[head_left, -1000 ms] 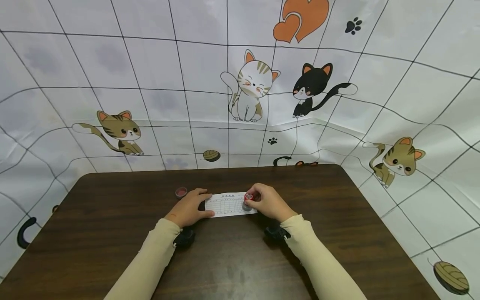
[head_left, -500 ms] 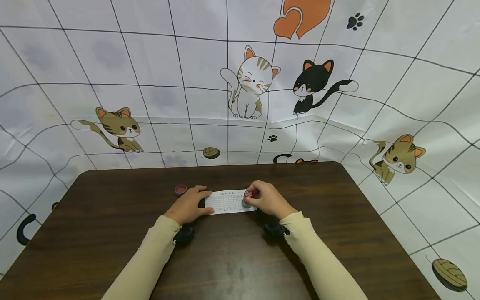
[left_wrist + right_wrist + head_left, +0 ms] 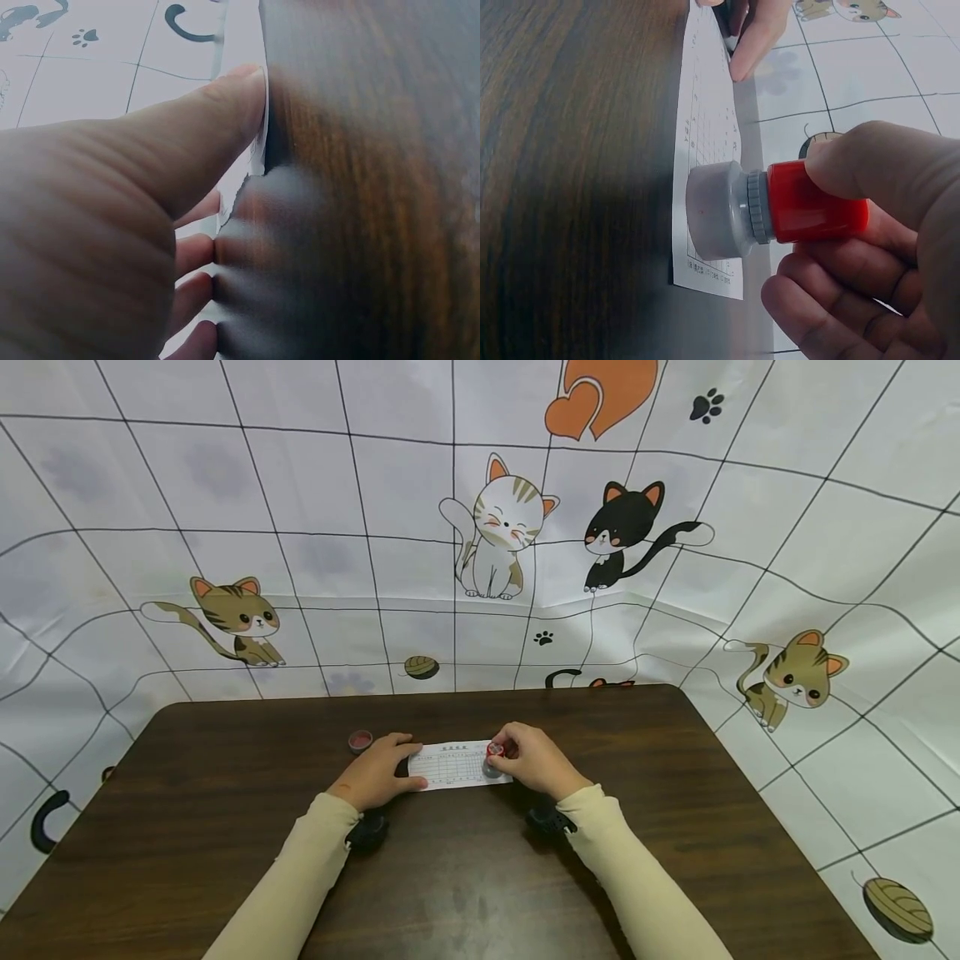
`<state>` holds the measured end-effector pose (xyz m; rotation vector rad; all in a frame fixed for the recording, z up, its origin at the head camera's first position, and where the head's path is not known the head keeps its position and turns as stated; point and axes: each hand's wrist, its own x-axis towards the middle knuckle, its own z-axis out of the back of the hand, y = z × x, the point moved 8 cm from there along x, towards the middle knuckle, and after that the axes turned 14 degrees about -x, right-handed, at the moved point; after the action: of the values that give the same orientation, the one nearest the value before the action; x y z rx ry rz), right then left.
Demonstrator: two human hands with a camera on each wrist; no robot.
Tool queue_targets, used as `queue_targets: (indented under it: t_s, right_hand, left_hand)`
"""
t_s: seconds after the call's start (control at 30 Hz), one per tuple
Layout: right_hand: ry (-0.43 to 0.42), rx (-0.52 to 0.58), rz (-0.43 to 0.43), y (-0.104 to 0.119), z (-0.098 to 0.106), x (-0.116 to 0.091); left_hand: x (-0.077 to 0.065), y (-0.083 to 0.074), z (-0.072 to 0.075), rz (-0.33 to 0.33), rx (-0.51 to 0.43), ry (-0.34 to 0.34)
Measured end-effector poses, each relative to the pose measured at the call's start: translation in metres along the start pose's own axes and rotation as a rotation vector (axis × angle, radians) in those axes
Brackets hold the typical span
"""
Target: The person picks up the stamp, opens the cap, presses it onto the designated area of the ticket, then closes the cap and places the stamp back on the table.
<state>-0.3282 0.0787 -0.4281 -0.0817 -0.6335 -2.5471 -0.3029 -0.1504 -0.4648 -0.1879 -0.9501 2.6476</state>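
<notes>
A white printed form [image 3: 453, 767], ruled like a table, lies on the wooden table. Thumb and fingers of my right hand [image 3: 534, 762] pinch the red handle [image 3: 817, 206] of a round stamp. Its grey base [image 3: 718, 211] stands upright on the form's right part, face down, so the stamping face is hidden. At the left end of the paper rests my left hand [image 3: 381, 772], thumb on the near edge and fingers spread toward the far side. In the left wrist view the thumb [image 3: 238, 101] presses the paper's edge, and that end looks torn.
Just beyond my left hand sits a small round container [image 3: 360, 742], reddish inside. The dark table [image 3: 465, 877] ends at a white cloth backdrop [image 3: 360, 568] with cat prints, which also runs along the right side.
</notes>
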Motion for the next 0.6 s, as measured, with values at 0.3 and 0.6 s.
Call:
queue_targets:
  t_s: [0.3,0.6]
  right_hand:
    - [0.015,-0.010,-0.017,-0.0003,-0.0007,-0.0005]
    - [0.012,-0.006,-0.019,-0.0010,-0.0004,0.0007]
  left_hand:
    - [-0.0007,-0.0007,-0.0005,0.000,-0.004,-0.002]
    - [-0.0004,0.0004,-0.0003,-0.002,-0.002,-0.002]
